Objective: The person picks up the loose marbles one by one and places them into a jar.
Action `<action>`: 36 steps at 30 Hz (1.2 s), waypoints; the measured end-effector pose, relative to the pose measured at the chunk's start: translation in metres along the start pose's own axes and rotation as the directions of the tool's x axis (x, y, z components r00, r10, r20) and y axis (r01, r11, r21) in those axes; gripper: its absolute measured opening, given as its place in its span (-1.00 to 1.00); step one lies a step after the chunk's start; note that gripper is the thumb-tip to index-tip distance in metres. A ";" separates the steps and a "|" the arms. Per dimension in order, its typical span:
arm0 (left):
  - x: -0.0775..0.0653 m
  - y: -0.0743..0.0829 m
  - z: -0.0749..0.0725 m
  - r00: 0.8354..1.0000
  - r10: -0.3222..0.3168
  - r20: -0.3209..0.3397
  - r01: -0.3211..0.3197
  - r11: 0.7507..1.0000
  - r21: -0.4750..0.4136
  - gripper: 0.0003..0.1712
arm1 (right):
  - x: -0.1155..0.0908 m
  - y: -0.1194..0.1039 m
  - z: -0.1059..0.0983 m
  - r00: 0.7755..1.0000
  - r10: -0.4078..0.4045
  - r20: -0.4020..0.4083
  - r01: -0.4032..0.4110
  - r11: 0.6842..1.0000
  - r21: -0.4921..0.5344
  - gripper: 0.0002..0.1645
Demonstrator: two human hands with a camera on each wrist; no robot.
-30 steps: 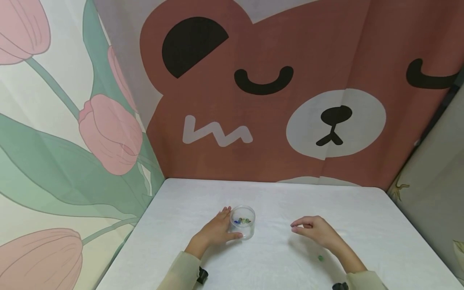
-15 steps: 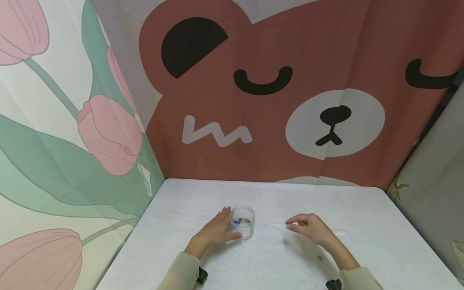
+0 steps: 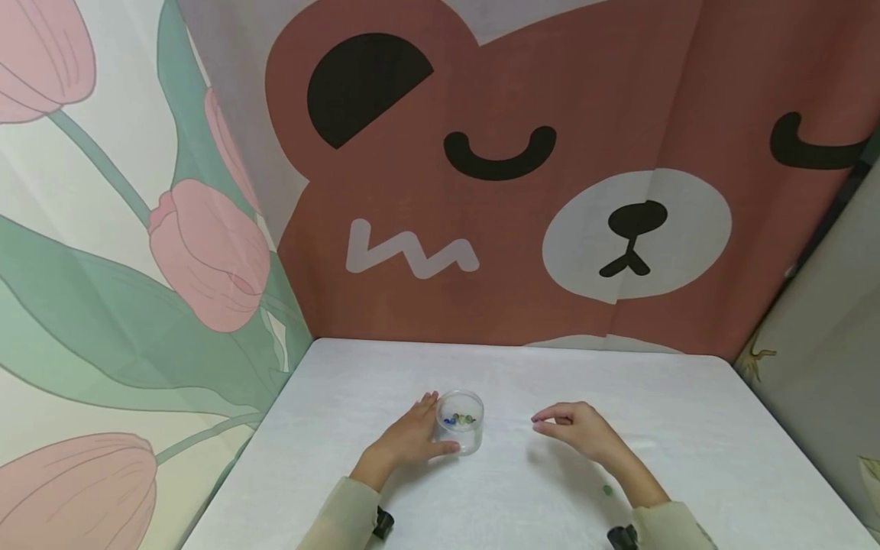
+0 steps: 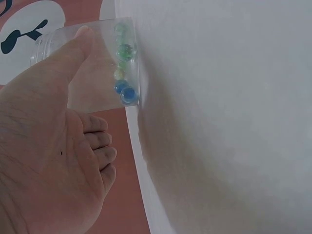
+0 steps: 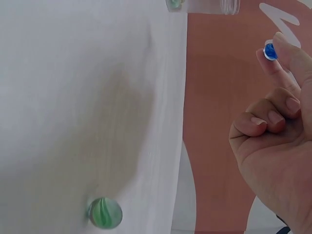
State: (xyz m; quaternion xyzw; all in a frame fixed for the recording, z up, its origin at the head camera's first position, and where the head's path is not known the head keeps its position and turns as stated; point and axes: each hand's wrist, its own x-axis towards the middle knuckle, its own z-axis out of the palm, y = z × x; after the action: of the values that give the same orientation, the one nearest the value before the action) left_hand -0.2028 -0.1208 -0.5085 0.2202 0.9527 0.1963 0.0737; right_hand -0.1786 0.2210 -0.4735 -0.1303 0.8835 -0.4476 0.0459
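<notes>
A clear plastic jar (image 3: 469, 441) stands upright on the white table, with several green, blue and yellowish marbles (image 4: 126, 52) lying on its bottom. My left hand (image 3: 407, 437) holds the jar from its left side; in the left wrist view the thumb lies along the jar wall. To the right of the jar, my right hand (image 3: 583, 429) is raised over the table. Between its thumb and index fingertip it pinches a blue marble (image 5: 270, 50), clear in the right wrist view; the other fingers are curled in.
One green-swirled marble (image 5: 105, 213) lies on the white tabletop (image 3: 522, 504) below the right forearm. Behind the table hangs a brown curtain with a bear print (image 3: 509, 305). A tulip-patterned curtain (image 3: 206, 252) stands at the left.
My right hand has moved left and slightly away from me, closer to the jar, still pinching the marble. The left hand and the jar have kept their place.
</notes>
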 end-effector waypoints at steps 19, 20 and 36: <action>-0.001 0.001 -0.001 1.000 -0.004 0.001 0.004 1.000 -0.009 0.23 | 0.013 -0.014 0.013 0.999 -0.040 0.005 0.040 0.999 0.025 -0.67; -0.001 0.002 -0.001 1.000 -0.006 0.003 0.006 1.000 -0.010 0.23 | 0.013 -0.015 0.014 0.999 -0.048 0.006 0.048 0.998 0.027 -0.67; -0.001 0.002 -0.001 1.000 -0.012 0.004 0.012 1.000 -0.002 0.24 | 0.028 -0.025 0.029 0.999 -0.039 0.018 0.038 0.999 0.036 -0.69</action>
State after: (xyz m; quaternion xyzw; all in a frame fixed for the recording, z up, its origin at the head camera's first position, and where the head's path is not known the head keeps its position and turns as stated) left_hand -0.2016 -0.1198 -0.5067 0.2146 0.9536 0.1964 0.0769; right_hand -0.1952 0.1765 -0.4699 -0.1508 0.8723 -0.4627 0.0480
